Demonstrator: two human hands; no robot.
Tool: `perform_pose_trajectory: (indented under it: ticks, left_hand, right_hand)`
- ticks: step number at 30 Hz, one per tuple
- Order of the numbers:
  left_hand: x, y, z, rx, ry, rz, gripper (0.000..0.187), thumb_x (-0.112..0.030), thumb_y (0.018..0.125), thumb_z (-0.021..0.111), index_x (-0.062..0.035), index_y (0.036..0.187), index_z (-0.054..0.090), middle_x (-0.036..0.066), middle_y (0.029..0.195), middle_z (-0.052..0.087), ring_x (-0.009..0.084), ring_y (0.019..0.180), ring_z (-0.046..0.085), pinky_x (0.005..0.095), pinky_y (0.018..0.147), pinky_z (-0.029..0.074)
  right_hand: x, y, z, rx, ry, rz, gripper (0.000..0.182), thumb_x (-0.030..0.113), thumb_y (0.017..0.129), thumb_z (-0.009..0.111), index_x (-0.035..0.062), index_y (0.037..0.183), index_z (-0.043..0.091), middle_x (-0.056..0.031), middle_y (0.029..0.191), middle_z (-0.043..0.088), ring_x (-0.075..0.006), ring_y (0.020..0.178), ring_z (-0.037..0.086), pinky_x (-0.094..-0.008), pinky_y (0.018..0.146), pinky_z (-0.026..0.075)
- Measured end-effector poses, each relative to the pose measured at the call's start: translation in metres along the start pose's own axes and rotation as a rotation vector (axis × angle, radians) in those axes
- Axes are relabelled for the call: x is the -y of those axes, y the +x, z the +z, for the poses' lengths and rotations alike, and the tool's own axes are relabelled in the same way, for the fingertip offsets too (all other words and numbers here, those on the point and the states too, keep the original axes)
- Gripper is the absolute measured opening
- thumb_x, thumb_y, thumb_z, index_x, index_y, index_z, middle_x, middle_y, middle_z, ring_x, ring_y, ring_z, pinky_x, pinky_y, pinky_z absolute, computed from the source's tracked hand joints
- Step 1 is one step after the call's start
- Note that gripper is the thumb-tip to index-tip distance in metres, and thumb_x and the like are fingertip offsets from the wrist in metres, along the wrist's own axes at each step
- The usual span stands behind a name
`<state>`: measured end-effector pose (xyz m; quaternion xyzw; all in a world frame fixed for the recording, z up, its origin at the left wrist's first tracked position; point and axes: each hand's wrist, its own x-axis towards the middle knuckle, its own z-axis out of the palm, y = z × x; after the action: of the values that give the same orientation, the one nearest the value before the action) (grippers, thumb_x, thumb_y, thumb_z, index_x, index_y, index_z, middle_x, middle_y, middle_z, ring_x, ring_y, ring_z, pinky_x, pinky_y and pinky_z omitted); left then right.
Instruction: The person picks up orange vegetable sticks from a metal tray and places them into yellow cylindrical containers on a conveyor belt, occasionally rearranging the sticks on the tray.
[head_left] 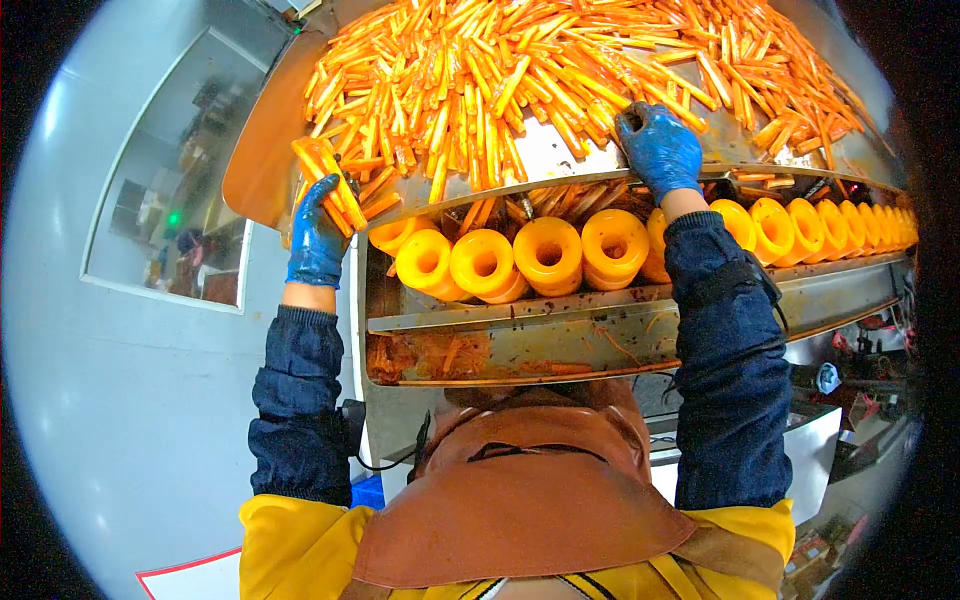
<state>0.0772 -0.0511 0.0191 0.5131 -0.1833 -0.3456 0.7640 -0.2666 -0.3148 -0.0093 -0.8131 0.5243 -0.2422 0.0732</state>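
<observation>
My left hand point(319, 238), in a blue glove, is closed around a small bundle of glossy orange food sticks point(335, 185) at the left end of the metal tray. My right hand point(660, 145), also blue-gloved, is at the tray's near edge with its fingers curled together at the end of an orange stick point(602, 90). The glove partly hides the fingertips there. Beyond both hands spreads a large heap of the same sticks point(480, 80), shiny and coated, lying in many directions on the metal tray point(545, 145).
Below the tray's near edge runs a row of several yellow hollow cups point(548, 256), with loose sticks behind them. A metal ledge point(520, 335) with orange residue lies nearer me. At left stands a pale wall panel point(180, 400) with a window point(165, 170).
</observation>
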Motion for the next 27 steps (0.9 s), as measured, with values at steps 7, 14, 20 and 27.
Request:
perform_pose_trajectory:
  ticks: [7, 14, 20, 27]
  left_hand:
    - [-0.005, -0.054, 0.008, 0.107, -0.143, -0.098, 0.041, -0.013, 0.081, 0.061, -0.0057, 0.12, 0.052, 0.01, 0.098, 0.062, 0.0228, 0.086, 0.062, 0.0335, 0.076, 0.053]
    - [0.055, -0.102, 0.038, 0.138, 0.056, -0.233, 0.035, -0.003, 0.081, 0.059, -0.0044, 0.115, 0.052, 0.01, 0.11, 0.059, 0.0253, 0.102, 0.058, 0.0407, 0.091, 0.048]
    - [0.065, -0.114, 0.045, 0.011, -0.115, -0.194, 0.038, -0.004, 0.083, 0.059, -0.0052, 0.12, 0.049, 0.009, 0.111, 0.058, 0.0245, 0.105, 0.057, 0.0386, 0.093, 0.046]
    - [0.063, -0.095, 0.007, -0.107, -0.25, -0.125, 0.037, 0.0, 0.082, 0.056, -0.0053, 0.118, 0.05, 0.01, 0.113, 0.057, 0.0263, 0.107, 0.055, 0.0402, 0.096, 0.044]
  right_hand:
    - [0.001, -0.002, -0.002, -0.001, 0.018, 0.005, 0.035, 0.041, 0.084, 0.055, 0.0151, 0.105, 0.066, -0.0159, 0.102, 0.064, -0.0322, 0.093, 0.063, -0.0438, 0.081, 0.05]
    - [0.002, -0.001, -0.001, 0.005, 0.013, 0.018, 0.036, 0.041, 0.084, 0.055, 0.0155, 0.106, 0.065, -0.016, 0.102, 0.064, -0.0319, 0.094, 0.063, -0.0431, 0.082, 0.05]
    - [0.002, -0.001, -0.001, -0.016, 0.007, 0.011, 0.037, 0.041, 0.084, 0.054, 0.0143, 0.106, 0.065, -0.016, 0.101, 0.064, -0.032, 0.094, 0.062, -0.043, 0.082, 0.05]
    - [0.001, -0.001, 0.001, -0.028, -0.007, -0.011, 0.035, 0.041, 0.084, 0.054, 0.0129, 0.101, 0.067, -0.0166, 0.099, 0.065, -0.0327, 0.091, 0.063, -0.0434, 0.08, 0.05]
